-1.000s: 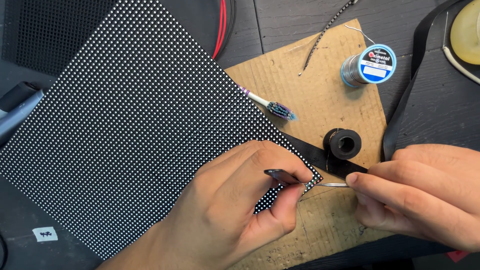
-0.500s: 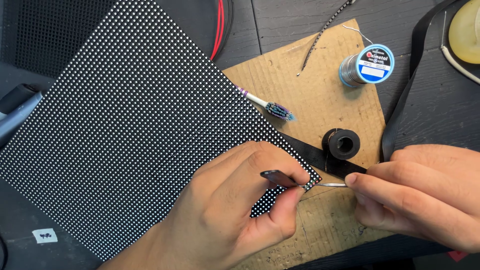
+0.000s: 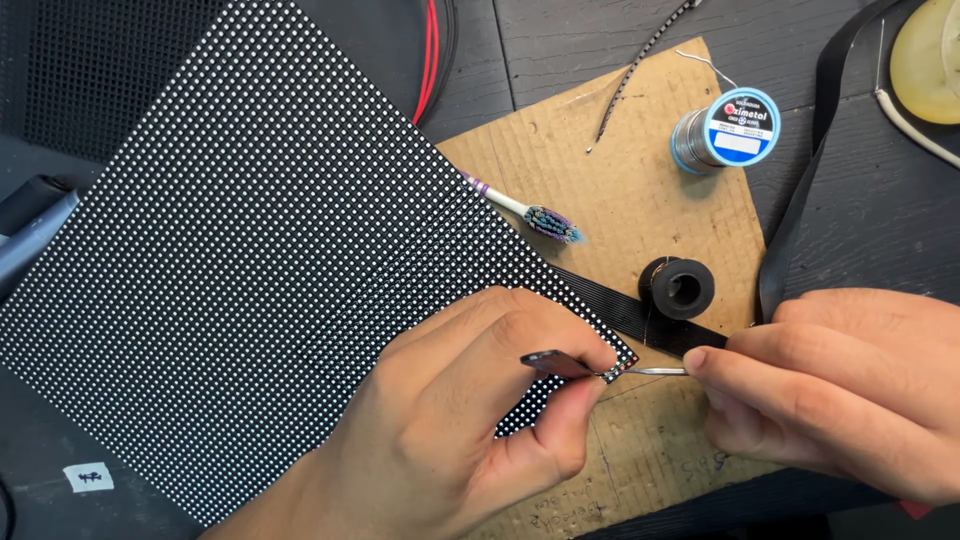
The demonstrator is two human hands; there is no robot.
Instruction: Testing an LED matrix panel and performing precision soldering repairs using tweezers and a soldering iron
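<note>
At the right-hand corner of the black dotted panel (image 3: 250, 270), my left hand (image 3: 470, 420) pinches a small dark flat tool (image 3: 556, 363) between thumb and forefinger, its tip right at the panel's corner. My right hand (image 3: 840, 390) has its fingers closed together on a thin metal tool (image 3: 655, 371) whose point meets that same corner, so the two tips touch or nearly touch; I cannot tell which.

The panel lies flat, turned like a diamond, partly on a sheet of brown cardboard (image 3: 640, 180) and partly on the dark wooden tabletop (image 3: 580, 40). A black ribbon strip (image 3: 630, 315) runs out from under the panel's edge across the cardboard towards my right hand.

On the cardboard I count one toothbrush (image 3: 530, 213) with purple and teal bristles just beside the panel's edge, one black empty spool (image 3: 679, 288) resting on the ribbon strip, and one spool of solder wire (image 3: 725, 130) with a blue and white label further up. A thin braided wire (image 3: 640, 60) lies above that. Red cables (image 3: 432, 60) run along the panel's top edge, a black strap (image 3: 800, 190) crosses the tabletop at right, and a yellowish round thing (image 3: 925, 60) sits in the far corner.
</note>
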